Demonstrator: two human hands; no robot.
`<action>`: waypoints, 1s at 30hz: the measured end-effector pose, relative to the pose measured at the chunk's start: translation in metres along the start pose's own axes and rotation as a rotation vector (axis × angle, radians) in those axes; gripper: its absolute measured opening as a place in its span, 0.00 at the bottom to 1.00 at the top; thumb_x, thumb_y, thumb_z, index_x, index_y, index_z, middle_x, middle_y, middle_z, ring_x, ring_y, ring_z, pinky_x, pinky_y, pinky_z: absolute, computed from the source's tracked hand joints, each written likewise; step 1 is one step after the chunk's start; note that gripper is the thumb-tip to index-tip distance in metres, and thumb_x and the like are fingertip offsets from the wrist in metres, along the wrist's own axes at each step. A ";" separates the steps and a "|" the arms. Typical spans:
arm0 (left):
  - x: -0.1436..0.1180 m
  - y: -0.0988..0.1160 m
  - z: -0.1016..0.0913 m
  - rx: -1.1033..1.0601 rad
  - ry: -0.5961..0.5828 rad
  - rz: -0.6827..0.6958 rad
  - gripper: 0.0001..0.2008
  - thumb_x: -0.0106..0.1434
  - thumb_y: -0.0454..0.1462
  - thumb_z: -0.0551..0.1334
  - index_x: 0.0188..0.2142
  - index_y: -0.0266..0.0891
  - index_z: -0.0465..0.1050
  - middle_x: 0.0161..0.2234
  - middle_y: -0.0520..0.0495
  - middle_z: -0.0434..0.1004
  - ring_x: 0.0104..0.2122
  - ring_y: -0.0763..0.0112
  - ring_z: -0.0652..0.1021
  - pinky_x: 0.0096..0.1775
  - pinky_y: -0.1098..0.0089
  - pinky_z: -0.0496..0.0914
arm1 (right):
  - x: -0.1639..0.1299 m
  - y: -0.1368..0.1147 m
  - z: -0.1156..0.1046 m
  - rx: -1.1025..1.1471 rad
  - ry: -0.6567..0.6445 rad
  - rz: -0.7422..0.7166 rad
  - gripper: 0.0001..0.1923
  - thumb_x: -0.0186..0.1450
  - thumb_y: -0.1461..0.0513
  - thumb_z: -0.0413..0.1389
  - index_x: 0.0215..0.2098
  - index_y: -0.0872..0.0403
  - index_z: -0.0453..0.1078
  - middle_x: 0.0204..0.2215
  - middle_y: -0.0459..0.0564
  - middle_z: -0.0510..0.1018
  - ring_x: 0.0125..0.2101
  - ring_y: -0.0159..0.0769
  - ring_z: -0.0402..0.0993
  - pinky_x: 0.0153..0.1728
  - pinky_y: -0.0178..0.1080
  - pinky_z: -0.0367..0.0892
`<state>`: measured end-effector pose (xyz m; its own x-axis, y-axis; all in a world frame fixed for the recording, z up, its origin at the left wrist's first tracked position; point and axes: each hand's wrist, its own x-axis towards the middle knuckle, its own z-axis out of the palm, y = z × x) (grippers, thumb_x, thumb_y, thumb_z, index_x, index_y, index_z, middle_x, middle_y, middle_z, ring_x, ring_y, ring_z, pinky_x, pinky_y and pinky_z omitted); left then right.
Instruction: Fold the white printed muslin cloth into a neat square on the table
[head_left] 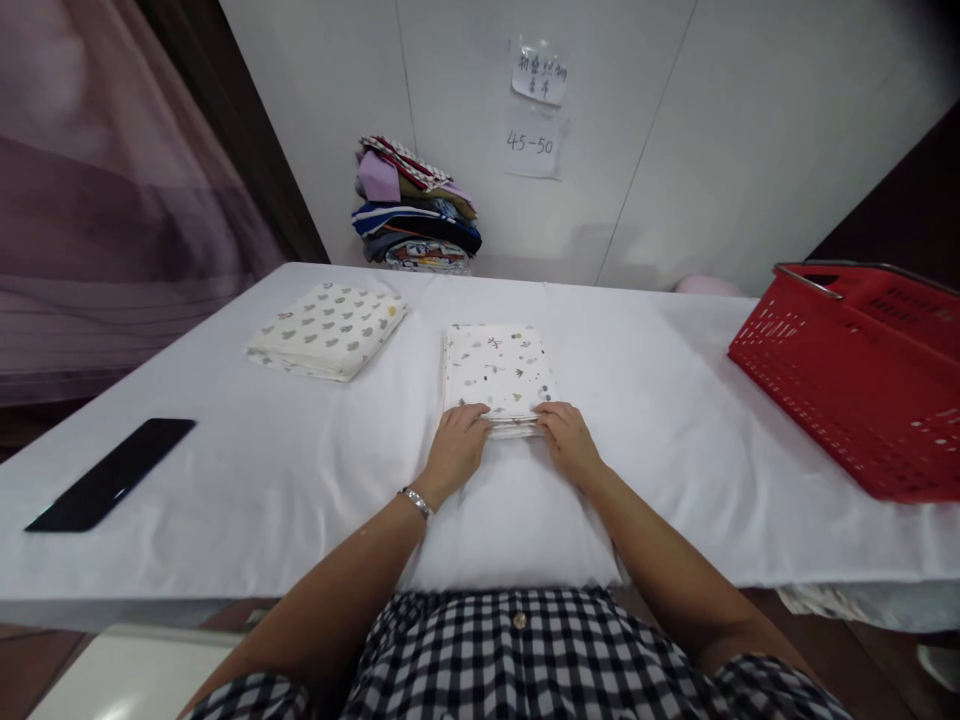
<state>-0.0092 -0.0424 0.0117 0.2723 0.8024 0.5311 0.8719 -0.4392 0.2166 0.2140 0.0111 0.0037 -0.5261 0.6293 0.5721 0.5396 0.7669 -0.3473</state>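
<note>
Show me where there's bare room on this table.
Bare white tablecloth lies between the right hand and the red perforated plastic basket, and between the left hand and the flat black rectangular slab. Crowded: centre, fingers on the folded white patterned cloth.

the lower paper sheet (534, 158) on the wall (465, 80) reads "45-50", and the upper sheet (539, 78) bears handwritten chinese characters.

Open tabletop (652, 410) between printed cloth (499, 368) and red basket (847, 380), second folded cloth (328, 330) and black slab (112, 476) obstructing the left
</note>
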 end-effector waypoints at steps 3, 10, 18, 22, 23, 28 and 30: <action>-0.001 0.001 -0.001 0.011 0.003 0.035 0.10 0.65 0.31 0.50 0.34 0.39 0.69 0.45 0.42 0.71 0.46 0.63 0.70 0.46 0.59 0.64 | -0.001 -0.001 -0.002 -0.004 -0.010 -0.020 0.10 0.66 0.68 0.45 0.35 0.52 0.67 0.44 0.53 0.73 0.45 0.40 0.66 0.44 0.45 0.61; -0.003 -0.002 0.004 0.043 -0.044 0.060 0.09 0.65 0.31 0.51 0.33 0.38 0.69 0.43 0.44 0.72 0.46 0.64 0.70 0.47 0.58 0.63 | -0.003 0.000 -0.003 -0.027 -0.045 -0.052 0.08 0.66 0.67 0.46 0.36 0.53 0.67 0.43 0.52 0.74 0.46 0.40 0.66 0.46 0.46 0.61; -0.004 -0.003 0.001 0.041 -0.018 0.054 0.09 0.64 0.30 0.51 0.33 0.38 0.69 0.42 0.44 0.72 0.44 0.64 0.70 0.45 0.60 0.64 | -0.004 0.004 -0.002 -0.020 -0.027 -0.092 0.08 0.67 0.65 0.48 0.39 0.52 0.68 0.43 0.51 0.76 0.44 0.39 0.69 0.45 0.46 0.63; -0.003 -0.002 -0.002 0.003 -0.032 0.071 0.09 0.64 0.31 0.52 0.35 0.39 0.70 0.39 0.45 0.74 0.41 0.66 0.71 0.44 0.61 0.63 | -0.005 0.004 -0.002 -0.031 -0.013 -0.094 0.11 0.67 0.65 0.47 0.46 0.53 0.67 0.42 0.53 0.76 0.44 0.40 0.69 0.45 0.46 0.63; -0.003 -0.002 -0.003 -0.008 -0.048 0.076 0.08 0.64 0.32 0.52 0.36 0.39 0.70 0.38 0.46 0.74 0.41 0.66 0.71 0.44 0.61 0.63 | -0.005 0.004 -0.002 -0.037 -0.020 -0.086 0.13 0.67 0.65 0.47 0.48 0.54 0.66 0.42 0.53 0.76 0.43 0.40 0.69 0.44 0.46 0.64; -0.003 -0.001 -0.003 -0.001 -0.079 0.073 0.10 0.63 0.33 0.55 0.44 0.38 0.68 0.39 0.45 0.75 0.40 0.65 0.72 0.46 0.60 0.62 | -0.005 0.005 -0.001 -0.050 -0.030 -0.093 0.12 0.67 0.64 0.47 0.46 0.52 0.69 0.43 0.52 0.76 0.44 0.40 0.69 0.45 0.46 0.63; -0.003 -0.002 -0.003 0.017 -0.073 0.087 0.10 0.63 0.33 0.54 0.43 0.38 0.69 0.39 0.45 0.75 0.39 0.65 0.72 0.45 0.61 0.63 | -0.005 0.005 0.000 -0.054 -0.022 -0.101 0.11 0.67 0.64 0.48 0.45 0.52 0.70 0.43 0.52 0.76 0.44 0.39 0.70 0.45 0.46 0.63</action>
<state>-0.0127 -0.0446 0.0120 0.3753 0.7891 0.4864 0.8503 -0.5019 0.1582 0.2195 0.0120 -0.0010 -0.5939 0.5518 0.5855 0.5174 0.8192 -0.2474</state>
